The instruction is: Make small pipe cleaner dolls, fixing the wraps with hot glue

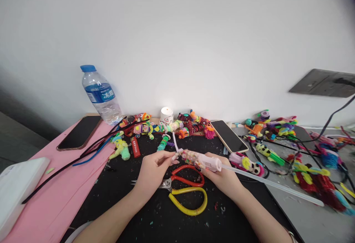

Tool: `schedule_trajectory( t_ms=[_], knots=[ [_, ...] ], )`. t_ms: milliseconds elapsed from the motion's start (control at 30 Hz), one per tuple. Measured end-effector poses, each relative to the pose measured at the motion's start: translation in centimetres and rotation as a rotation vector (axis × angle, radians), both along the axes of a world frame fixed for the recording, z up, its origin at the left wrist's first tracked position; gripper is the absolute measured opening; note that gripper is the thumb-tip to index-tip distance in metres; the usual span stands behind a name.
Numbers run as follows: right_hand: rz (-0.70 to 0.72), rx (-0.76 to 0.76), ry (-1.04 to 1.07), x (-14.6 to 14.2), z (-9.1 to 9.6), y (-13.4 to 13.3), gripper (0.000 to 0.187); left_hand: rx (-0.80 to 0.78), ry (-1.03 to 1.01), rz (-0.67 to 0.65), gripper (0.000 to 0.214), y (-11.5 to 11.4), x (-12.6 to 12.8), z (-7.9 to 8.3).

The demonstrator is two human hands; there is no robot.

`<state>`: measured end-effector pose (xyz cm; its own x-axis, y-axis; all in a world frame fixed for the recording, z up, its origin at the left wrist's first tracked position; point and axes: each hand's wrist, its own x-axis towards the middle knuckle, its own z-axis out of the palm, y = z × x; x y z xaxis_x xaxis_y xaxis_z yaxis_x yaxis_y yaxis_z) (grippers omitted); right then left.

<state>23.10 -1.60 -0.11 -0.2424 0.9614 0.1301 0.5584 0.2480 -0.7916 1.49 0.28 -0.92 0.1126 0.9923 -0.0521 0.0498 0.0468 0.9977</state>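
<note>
My right hand (220, 178) is closed around a pale pink hot glue gun (209, 161), its nozzle end pointing left and crusted with coloured fuzz. A long clear glue stick (273, 185) juts from its back end to the right. With fingertips pinched, my left hand (155, 171) meets the gun's tip and holds a small pale fuzzy piece (175, 157), partly hidden by the fingers. From there a thin lilac pipe cleaner (175, 142) stands up. Below the hands lie scissors (190, 202) with one red and one yellow handle, the blades partly behind my left hand.
Pipe-cleaner dolls (142, 127) crowd the back and right. A water bottle (101, 97), paper cup (166, 115), red lighter-like block (135, 147) and two phones (79, 133) surround the black mat (166, 226). Black cords (316, 139) cross the right; pink paper (63, 187) covers the left.
</note>
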Motion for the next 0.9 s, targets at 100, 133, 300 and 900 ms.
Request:
schedule_trajectory(
  t_ms=[100, 133, 300, 900],
  knots=[
    [0.001, -0.015, -0.010, 0.12, -0.23, -0.03, 0.014, 0.017, 0.025, 0.005, 0.014, -0.04, -0.01, 0.00],
    [-0.002, -0.013, -0.015, 0.13, -0.25, -0.04, 0.015, 0.022, 0.031, 0.005, 0.014, -0.07, -0.02, -0.01],
    [0.000, -0.011, -0.026, 0.06, -0.09, -0.01, 0.020, 0.043, 0.054, 0.001, 0.014, -0.22, -0.12, -0.15],
    [0.005, 0.000, -0.054, -0.26, 0.15, -0.09, 0.031, 0.078, 0.105, 0.102, 0.012, -0.10, 0.01, 0.68]
  ],
)
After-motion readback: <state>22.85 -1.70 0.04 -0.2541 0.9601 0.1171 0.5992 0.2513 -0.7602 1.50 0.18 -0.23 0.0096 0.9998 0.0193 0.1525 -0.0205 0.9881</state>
